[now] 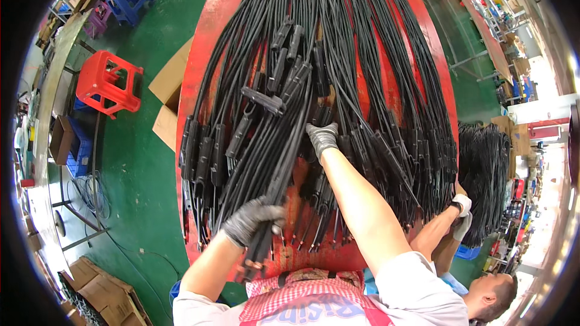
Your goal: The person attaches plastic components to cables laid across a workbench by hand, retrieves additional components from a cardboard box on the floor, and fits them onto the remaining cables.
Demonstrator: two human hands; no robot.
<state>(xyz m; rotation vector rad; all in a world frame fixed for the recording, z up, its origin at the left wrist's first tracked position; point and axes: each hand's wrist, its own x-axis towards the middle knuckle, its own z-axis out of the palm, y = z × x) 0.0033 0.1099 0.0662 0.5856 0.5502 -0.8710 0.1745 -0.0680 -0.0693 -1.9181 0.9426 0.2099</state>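
Many long black cables [241,42] with black box-shaped connectors [264,101] spread down a red table [208,21]; their near ends show bare copper-coloured tips. My left hand [254,220], in a dark grey glove, is wrapped round a bundle of these cables near the table's front edge. The bundle's stripped ends hang below the fist. Farther forward, in the middle of the spread, my right hand [323,137] wears a grey glove. Its fingers are curled down among the cables and connectors, and what they grip is hidden beneath.
At right a co-worker's white-gloved hand [463,204] is by the table edge, beside a hanging mass of black cables [483,175]. Left of the table are cardboard boxes [172,78], a red stool [109,81] and a blue stool [128,0] on green floor.
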